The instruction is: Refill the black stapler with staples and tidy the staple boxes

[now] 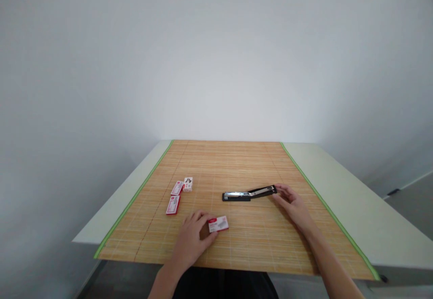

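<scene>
A small red-and-white staple box point(218, 223) is pinched by one end between the thumb and fingers of my left hand point(194, 238), low over the near part of the mat. A black stapler point(251, 195) lies folded wide open, its metal staple channel showing on the left half. My right hand point(293, 206) has its thumb and fingertips around the stapler's right end. To the left lie two more red-and-white boxes, a farther box point(177, 187) and a nearer box point(173, 204), beside a small white box point(188, 184) with a dark picture on top.
A bamboo mat point(233, 161) with green edging covers the middle of the white table point(341, 186). A plain wall point(223, 64) rises behind the table. The table's front edge is close to my body.
</scene>
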Action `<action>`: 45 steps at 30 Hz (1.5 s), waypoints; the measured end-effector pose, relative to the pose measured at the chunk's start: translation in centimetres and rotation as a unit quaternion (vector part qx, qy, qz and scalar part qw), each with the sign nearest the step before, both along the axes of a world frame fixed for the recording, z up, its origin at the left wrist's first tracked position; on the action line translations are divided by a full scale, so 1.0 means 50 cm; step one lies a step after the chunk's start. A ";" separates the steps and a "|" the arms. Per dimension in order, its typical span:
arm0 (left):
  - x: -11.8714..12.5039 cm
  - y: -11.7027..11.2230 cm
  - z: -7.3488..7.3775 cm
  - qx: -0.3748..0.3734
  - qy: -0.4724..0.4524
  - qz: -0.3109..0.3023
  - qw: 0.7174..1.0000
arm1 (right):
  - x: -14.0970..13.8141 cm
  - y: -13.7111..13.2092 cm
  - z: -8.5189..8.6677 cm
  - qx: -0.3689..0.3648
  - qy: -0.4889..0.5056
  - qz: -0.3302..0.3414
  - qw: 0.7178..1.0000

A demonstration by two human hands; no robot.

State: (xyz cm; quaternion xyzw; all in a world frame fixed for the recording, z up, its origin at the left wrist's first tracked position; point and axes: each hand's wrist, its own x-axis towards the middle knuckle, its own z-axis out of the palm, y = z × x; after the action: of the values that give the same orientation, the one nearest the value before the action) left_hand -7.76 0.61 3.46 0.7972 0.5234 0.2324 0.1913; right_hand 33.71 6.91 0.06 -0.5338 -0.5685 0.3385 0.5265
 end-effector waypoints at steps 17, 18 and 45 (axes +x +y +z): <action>0.103 0.022 0.019 -0.036 -0.073 -0.077 0.994 | -0.077 -0.059 0.033 -0.007 -0.025 -0.147 0.989; 0.104 0.022 0.017 -0.036 -0.075 -0.070 0.994 | -0.095 -0.085 0.033 -0.029 -0.035 -0.135 0.990; 0.104 0.027 0.016 -0.034 -0.088 -0.069 0.993 | -0.238 -0.190 0.077 -0.284 0.061 0.114 0.950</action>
State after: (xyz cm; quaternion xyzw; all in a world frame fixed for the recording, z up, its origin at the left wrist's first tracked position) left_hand -2.54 1.96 4.25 0.8010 0.4559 0.2696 0.2790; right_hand 21.83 -2.57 3.91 -0.5715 -0.4725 0.5755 0.3449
